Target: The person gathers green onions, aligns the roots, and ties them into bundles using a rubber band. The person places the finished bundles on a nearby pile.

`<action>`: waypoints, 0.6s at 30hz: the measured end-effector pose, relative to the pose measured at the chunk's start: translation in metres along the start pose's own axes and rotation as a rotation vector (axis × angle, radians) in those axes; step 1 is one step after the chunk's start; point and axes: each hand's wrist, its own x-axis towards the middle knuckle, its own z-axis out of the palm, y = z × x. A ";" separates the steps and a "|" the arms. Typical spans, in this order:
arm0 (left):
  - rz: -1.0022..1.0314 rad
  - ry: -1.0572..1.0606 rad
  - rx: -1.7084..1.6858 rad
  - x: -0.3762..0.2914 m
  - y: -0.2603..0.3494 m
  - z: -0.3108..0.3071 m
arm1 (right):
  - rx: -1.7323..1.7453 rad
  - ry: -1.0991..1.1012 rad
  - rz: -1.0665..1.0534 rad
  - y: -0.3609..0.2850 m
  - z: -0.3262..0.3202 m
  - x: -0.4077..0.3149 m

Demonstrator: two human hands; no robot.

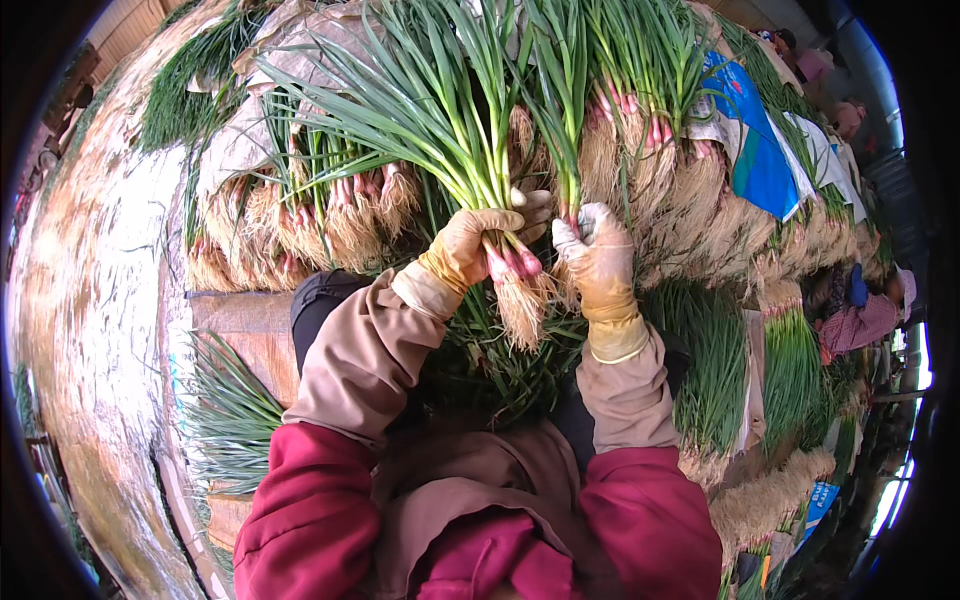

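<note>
My left hand [487, 232], in a pale yellow rubber glove, is closed around a bunch of green-leaved plants with pink bulbs [512, 262], probably green garlic, whose pale roots hang down. Beside it on the right, my right hand [596, 255], gloved as well, pinches a thinner stalk [570, 180] near its reddish base. The long leaves of both point up and away from me. Loose green leaves [510, 367] lie below my hands, between my knees.
Rooted bunches [360, 210] are heaped at the left, more [660, 187] at the right, partly under a blue plastic sheet [765, 157]. Bundles [791, 360] lie right of me. A wet-looking floor [97, 300] stretches along the left. A person in a checked top [859, 322] is at far right.
</note>
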 end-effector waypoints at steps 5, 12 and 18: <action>-0.182 0.048 -0.107 -0.012 0.003 -0.011 | -0.236 -0.112 -0.195 0.008 0.012 -0.016; -0.147 -0.007 -0.117 -0.010 -0.009 -0.009 | -0.860 -0.016 -0.407 -0.026 0.026 0.053; -0.212 0.047 -0.072 -0.004 -0.018 -0.011 | -0.631 -0.202 -0.191 -0.031 0.028 0.090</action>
